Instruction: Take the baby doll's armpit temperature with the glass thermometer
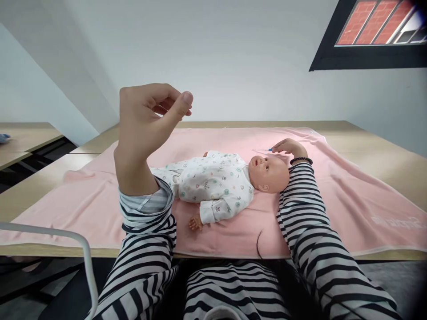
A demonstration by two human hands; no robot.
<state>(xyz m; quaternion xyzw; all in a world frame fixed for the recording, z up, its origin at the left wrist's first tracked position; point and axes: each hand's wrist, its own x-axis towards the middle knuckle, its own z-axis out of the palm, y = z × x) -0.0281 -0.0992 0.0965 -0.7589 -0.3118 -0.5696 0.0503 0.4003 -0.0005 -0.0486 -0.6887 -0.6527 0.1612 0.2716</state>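
The doll (215,180) lies on its back in the middle of the frame, head to the right and legs to the left, where the left wrist and cuff partly cover them. Under it, a pink cloth (347,200) spreads over most of the wooden table (373,146), leaving a strip of bare wood along the far edge, just before the wall (213,58). At the near edge, lower middle, the cloth reaches the rim; the doll's near hand is the part of it closest there. The left hand (151,120) is raised at the upper left of centre, well apart from the doll, fingers curled and thumb over them; nothing shows in it, and whether the tips meet I cannot tell. The right hand (289,146), right of centre, reaches past the doll's head, its fingertips at the blue end of a thin stick (270,150); whether they pinch it I cannot tell. The right sleeve (303,200) runs close beside the head, limiting room there, while wider stretches of cloth extend right of that arm and above the doll's body. A pale tubular bar (87,253) curves near the table edge at lower left.
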